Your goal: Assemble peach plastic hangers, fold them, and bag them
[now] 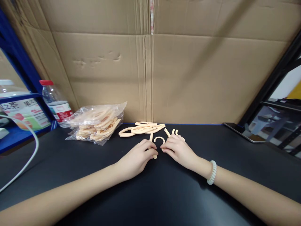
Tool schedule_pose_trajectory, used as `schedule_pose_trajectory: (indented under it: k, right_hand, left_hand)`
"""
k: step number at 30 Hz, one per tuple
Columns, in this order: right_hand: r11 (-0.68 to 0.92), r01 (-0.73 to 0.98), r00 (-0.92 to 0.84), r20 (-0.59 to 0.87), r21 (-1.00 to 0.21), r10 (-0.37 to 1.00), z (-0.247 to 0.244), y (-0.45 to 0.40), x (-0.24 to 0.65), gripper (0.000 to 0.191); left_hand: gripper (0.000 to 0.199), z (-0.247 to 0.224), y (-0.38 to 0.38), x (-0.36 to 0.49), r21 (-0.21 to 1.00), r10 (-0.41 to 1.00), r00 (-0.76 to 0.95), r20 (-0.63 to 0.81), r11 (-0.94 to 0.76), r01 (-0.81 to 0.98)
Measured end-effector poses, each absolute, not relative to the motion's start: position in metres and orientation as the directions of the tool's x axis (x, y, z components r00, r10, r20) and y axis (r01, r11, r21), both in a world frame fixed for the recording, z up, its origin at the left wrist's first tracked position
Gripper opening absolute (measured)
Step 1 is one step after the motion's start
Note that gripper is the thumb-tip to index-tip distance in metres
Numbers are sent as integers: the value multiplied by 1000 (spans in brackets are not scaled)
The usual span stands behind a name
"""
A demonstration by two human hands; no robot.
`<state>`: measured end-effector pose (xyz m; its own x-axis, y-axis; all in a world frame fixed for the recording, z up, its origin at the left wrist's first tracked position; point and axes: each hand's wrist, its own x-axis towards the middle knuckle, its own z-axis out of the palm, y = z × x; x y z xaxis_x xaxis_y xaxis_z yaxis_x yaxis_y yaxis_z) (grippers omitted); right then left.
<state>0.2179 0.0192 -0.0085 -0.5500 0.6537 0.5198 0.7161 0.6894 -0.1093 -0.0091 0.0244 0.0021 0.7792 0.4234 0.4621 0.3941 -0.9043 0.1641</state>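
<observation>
My left hand (138, 157) pinches a straight beige plastic bar (151, 137), whose upper end and lower tip stick out past the fingers. Close to it, my right hand (180, 150) has its fingertips closed on the lower end of a beige plastic hook (160, 138), like that of a clothes hanger. The bar and the hook are apart. Just beyond the right hand's knuckles, another beige bar (167, 132) and two curved beige pieces (175, 131) show, partly hidden by that hand. Behind the hands lies a loose pile of oval beige hanger pieces (141, 128).
Clear plastic bags (97, 122) of similar beige pieces lie at the left, by a red-capped bottle (57, 105). A white cable (30, 157) crosses the black table (160, 201) at far left. A dark flat device (242, 132) lies back right; cardboard (188, 78) stands behind.
</observation>
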Motion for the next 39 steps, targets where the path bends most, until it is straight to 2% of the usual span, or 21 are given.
schedule_pose_trajectory:
  k: [4, 9, 14, 21, 28, 32, 34, 36, 39]
  right_hand:
    - [703, 701, -549, 538, -119, 639, -6, 16, 219, 16]
    - [740, 671, -619, 523, -35, 586, 10, 19, 249, 23]
    - [700, 706, -610, 413, -104, 676, 19, 29, 287, 24]
    - [657, 723, -606, 260, -213, 752, 24, 22, 281, 14]
    - [600, 771, -586, 129, -213, 800, 37, 6, 275, 5]
    - [612, 748, -592, 159, -255, 790, 38, 3, 274, 11]
    - [652, 724, -606, 246, -223, 757, 35, 2, 268, 18]
    - [688, 713, -634, 293, -139, 716, 31, 1, 260, 24]
    - [696, 717, -665, 262, -38, 699, 25, -2, 250, 26]
  left_hand:
    - [23, 2, 23, -10, 133, 414, 784, 462, -907, 400]
    - [30, 4, 16, -11, 38, 381, 798, 466, -910, 412]
    - [24, 8, 8, -12, -82, 275, 848, 454, -934, 347]
    - [24, 9, 8, -11, -2, 317, 836, 449, -935, 356]
    - [23, 6, 9, -13, -2, 340, 827, 448, -925, 381]
    - [21, 3, 11, -13, 28, 379, 808, 450, -911, 411]
    - [20, 2, 11, -13, 37, 390, 802, 452, -906, 421]
    - [20, 2, 11, -13, 33, 396, 799, 452, -903, 429]
    - [24, 3, 11, -14, 19, 412, 796, 444, -892, 452]
